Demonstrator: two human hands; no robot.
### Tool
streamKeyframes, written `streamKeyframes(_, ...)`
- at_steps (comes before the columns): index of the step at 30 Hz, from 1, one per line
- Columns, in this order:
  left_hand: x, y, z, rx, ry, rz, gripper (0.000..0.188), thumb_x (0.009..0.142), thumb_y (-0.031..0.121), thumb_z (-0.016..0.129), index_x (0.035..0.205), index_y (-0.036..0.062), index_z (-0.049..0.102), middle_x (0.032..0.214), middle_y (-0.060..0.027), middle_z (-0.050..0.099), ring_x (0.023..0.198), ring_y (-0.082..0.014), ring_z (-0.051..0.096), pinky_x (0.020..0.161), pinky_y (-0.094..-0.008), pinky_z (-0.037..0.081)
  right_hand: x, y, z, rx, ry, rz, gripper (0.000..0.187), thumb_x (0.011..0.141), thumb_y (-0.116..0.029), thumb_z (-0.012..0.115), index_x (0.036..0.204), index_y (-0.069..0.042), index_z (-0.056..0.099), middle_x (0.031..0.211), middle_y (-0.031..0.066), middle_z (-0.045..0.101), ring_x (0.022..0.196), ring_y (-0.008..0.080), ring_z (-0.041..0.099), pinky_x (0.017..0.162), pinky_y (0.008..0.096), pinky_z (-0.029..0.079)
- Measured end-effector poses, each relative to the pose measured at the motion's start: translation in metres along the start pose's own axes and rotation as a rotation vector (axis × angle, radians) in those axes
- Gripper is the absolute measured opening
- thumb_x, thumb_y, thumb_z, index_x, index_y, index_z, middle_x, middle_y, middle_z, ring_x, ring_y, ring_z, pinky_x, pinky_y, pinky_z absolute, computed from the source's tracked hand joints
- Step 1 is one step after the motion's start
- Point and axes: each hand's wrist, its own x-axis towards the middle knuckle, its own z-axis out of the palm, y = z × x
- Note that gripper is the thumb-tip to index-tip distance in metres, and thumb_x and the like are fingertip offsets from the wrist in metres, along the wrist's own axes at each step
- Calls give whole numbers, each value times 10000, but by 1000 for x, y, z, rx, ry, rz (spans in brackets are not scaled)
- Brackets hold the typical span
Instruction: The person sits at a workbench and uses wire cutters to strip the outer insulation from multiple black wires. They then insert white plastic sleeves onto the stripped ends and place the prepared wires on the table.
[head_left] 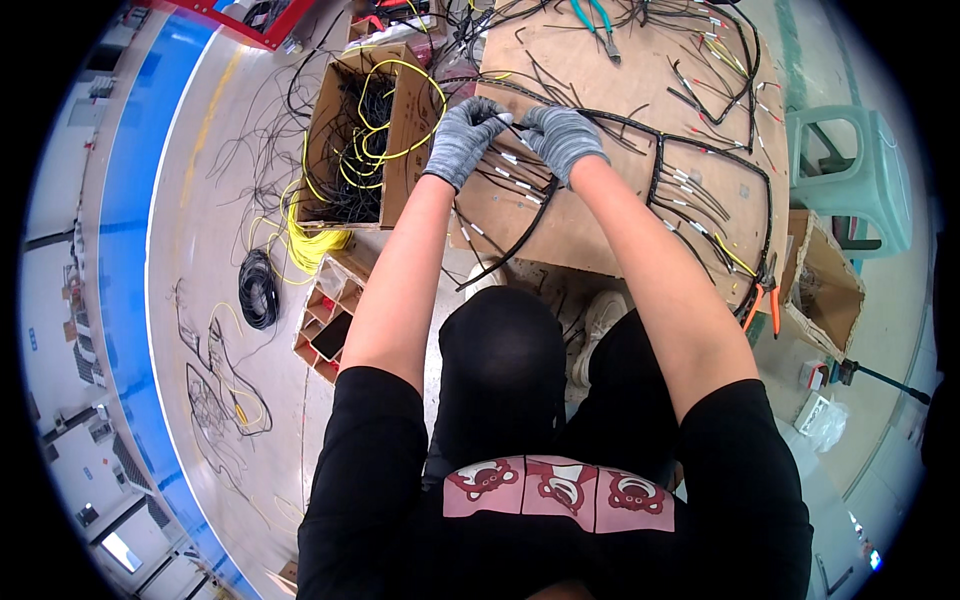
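Observation:
My left hand (464, 143), in a grey knitted glove, is closed with fingertips pinched on a thin black wire at the far left part of a brown board (590, 235). Close beside it, my right hand (563, 140), gloved alike, pinches the same wire; its fingertips partly hide it. Under and around both hands runs a black wrapped wire harness (660, 165), with branches spreading over the board. Several short wires with white labels (515, 170) lie just below my hands.
Left of the board stands a cardboard box (400, 130) of black and yellow wire. Coils of yellow cable (315, 245) and black cable (258, 290) lie on the floor. Teal pliers (597, 28) and orange-handled cutters (765, 295) rest on the board. A green stool (865, 180) stands right.

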Motion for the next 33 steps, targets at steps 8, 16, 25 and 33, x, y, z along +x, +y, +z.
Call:
streamKeyframes(8,9,-2,-10,-10,-21,-151,167,838,215,618,870,51,625,733,7,617,663,-64,539,620,-198,423,3,4,5,-67,19,-45,215,785,-232,588,936,-84,628,883,144,628,838,322,589,754,390,466)
streamKeyframes(16,16,-2,-27,-6,-59,-133,179,852,211,600,921,45,606,761,-6,622,670,-71,564,621,-195,433,4,8,6,-71,-6,-75,212,784,-239,588,917,-79,630,865,152,625,827,327,588,746,393,465)
streamKeyframes(25,15,-22,-44,-393,-45,-140,197,888,224,543,936,40,594,741,8,575,628,-64,508,593,-189,428,1,11,6,43,7,-94,187,782,-212,587,919,-93,632,882,156,626,826,330,588,751,392,465)
streamKeyframes(33,-49,11,-85,-154,317,48,249,880,234,548,996,16,573,834,-22,600,708,-80,535,650,-205,437,-17,31,-44,544,231,13,202,816,-173,580,972,-57,635,896,117,654,829,218,613,773,306,463)
